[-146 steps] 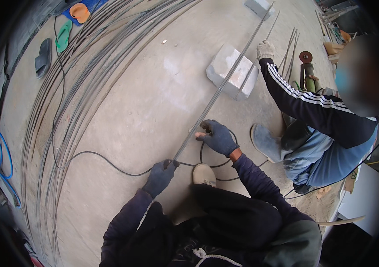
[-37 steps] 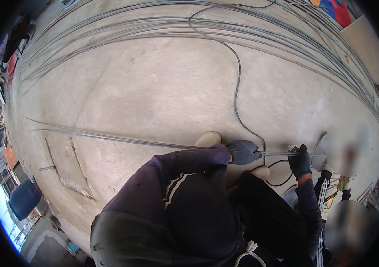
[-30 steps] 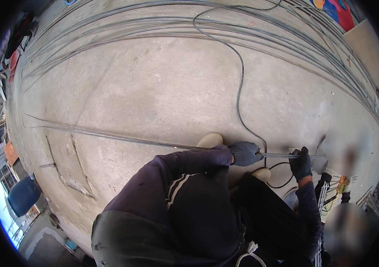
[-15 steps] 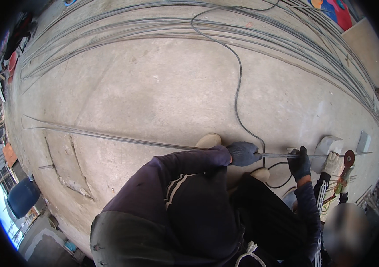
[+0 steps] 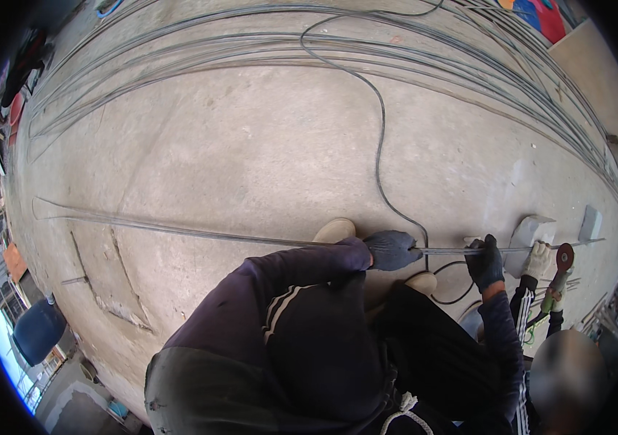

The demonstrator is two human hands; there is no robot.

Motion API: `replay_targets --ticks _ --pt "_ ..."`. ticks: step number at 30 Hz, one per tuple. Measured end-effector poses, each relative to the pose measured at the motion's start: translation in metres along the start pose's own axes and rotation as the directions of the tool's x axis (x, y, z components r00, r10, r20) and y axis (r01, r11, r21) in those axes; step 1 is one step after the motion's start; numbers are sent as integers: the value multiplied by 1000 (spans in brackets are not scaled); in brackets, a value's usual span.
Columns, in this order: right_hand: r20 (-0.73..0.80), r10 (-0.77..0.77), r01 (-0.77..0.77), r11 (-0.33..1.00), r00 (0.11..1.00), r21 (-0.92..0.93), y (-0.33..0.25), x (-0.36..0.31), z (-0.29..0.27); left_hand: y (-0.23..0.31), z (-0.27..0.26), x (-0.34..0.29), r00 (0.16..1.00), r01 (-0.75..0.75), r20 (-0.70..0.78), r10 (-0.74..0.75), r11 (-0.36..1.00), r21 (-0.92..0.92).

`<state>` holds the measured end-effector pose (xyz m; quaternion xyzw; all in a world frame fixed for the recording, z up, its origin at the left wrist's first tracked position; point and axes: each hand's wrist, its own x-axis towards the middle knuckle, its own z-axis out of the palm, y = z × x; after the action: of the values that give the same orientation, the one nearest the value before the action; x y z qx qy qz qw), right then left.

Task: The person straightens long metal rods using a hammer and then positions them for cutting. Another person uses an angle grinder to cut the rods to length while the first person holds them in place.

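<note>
A bundle of thin steel rods (image 5: 251, 237) runs from the far left across the front of me to the right. My left hand (image 5: 392, 250), in a dark glove, is closed round the bundle near my shoes. Farther right, my right hand (image 5: 484, 262), also gloved, grips the same rods with its fingers wrapped over them. Just beyond it, another person's white-gloved hand (image 5: 539, 259) is on the rods beside a pale block (image 5: 532, 233). An angle grinder with a red-brown disc (image 5: 564, 257) is at the rods near their right end; whether the disc touches them, I cannot tell.
A black cable (image 5: 381, 130) winds over the concrete floor (image 5: 251, 145) and curls by my feet. Many long rods (image 5: 251, 40) lie along the far side. A second block (image 5: 590, 223) sits at the right. A blue drum (image 5: 38, 330) stands at the left.
The view has shifted slightly. Both my hands keep their hold on the rods, and the other person's hand and grinder stay near the right end.
</note>
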<state>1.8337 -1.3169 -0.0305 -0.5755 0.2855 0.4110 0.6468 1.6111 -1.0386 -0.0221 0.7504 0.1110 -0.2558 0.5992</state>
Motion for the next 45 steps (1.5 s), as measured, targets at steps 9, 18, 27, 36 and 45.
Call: replay_targets --ticks 9,18,27,36,45 --pt "70 -34 32 999 997 35 4 2 -2 1 -1 0 1000 12 15 -11 999 -38" --pt "-110 -25 28 999 994 27 3 -3 11 4 -3 -2 1000 29 13 -29 999 -40" --pt "-19 -17 17 1000 1000 5 3 -3 8 2 -3 -2 1000 14 18 -13 999 -31" --pt "-33 -28 29 999 999 25 4 -4 10 1 -2 0 1000 13 25 -13 1000 -18" --pt "-46 0 3 998 999 65 1 -6 15 5 -5 -2 1000 17 7 -17 1000 -14"
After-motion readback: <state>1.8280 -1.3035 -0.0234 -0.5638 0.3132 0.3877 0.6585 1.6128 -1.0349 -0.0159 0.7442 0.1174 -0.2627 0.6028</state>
